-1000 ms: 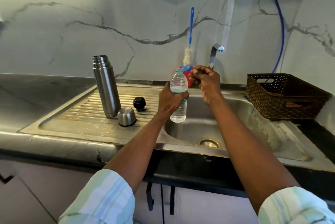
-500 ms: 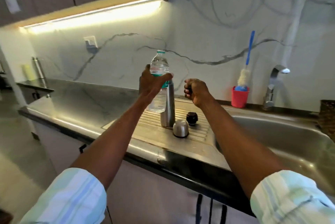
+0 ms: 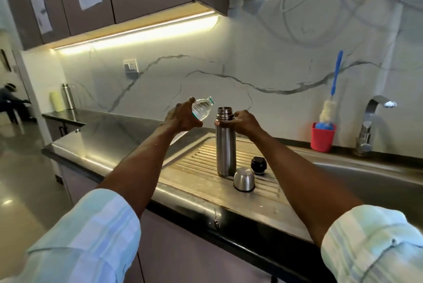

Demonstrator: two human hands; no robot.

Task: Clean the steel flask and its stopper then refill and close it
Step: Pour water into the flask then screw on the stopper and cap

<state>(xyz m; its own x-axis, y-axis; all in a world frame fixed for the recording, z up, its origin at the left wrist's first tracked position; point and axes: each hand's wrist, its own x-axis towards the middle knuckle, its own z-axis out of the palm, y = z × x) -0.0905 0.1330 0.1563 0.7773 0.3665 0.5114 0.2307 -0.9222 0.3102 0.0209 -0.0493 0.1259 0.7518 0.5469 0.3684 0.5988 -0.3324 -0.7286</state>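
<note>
Head view | left hand (image 3: 183,116) grips tilted water bottle (image 3: 201,109), mouth toward flask (image 3: 225,143) | right hand (image 3: 241,121) clasps flask neck, steadying it upright on drainboard (image 3: 201,177) | stopper (image 3: 258,165) and cap (image 3: 244,179) beside it, so refill looks imminent

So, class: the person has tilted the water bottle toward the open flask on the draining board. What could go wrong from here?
1. The flask mouth is narrow and the bottle sits off to its side, so water may miss and spill.
2. The right hand steadies the tall flask only near the top; a knock could tip it on the ribbed board.
3. The cup and stopper stand close by and could get splashed.
</note>
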